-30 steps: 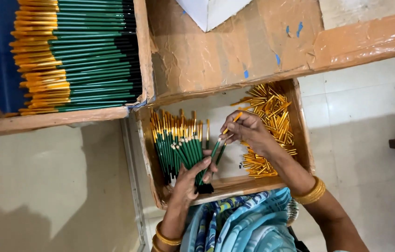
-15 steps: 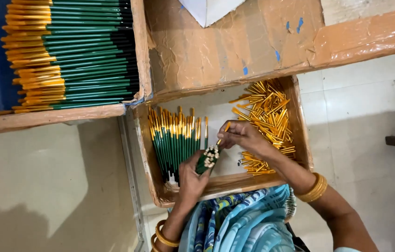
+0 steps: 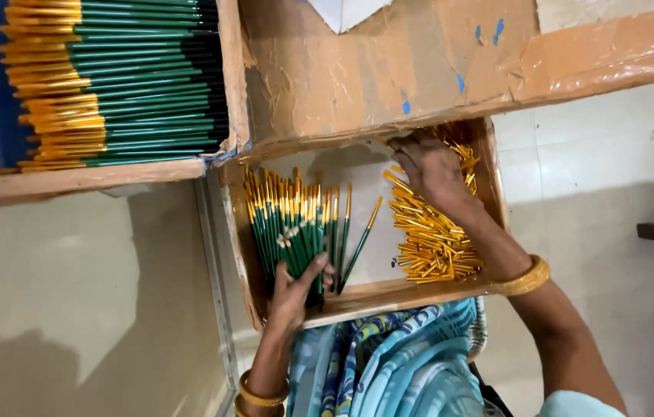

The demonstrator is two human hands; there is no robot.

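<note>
Left hand (image 3: 296,289) gripping green pen bunch (image 3: 290,228) in near box (image 3: 489,154), right hand (image 3: 429,166) w/ fingers curled into gold caps (image 3: 431,235) at right, grip unclear

Small cardboard box (image 3: 489,166): brown walls, pale floor. Inside it, left part: bundle of pens (image 3: 290,232), green barrels with gold-yellow tips. Right part of the box: pile of caps (image 3: 429,235), shiny gold-yellow. Up and left of the box: larger box of pens (image 3: 122,81), green barrels, gold ends, black ends, on a blue lining. Above the box: brown flap (image 3: 420,62) with small blue marks. Just below the box: garment (image 3: 396,363), light blue with darker blue and yellow pattern. Bangles (image 3: 526,279): gold.
</note>
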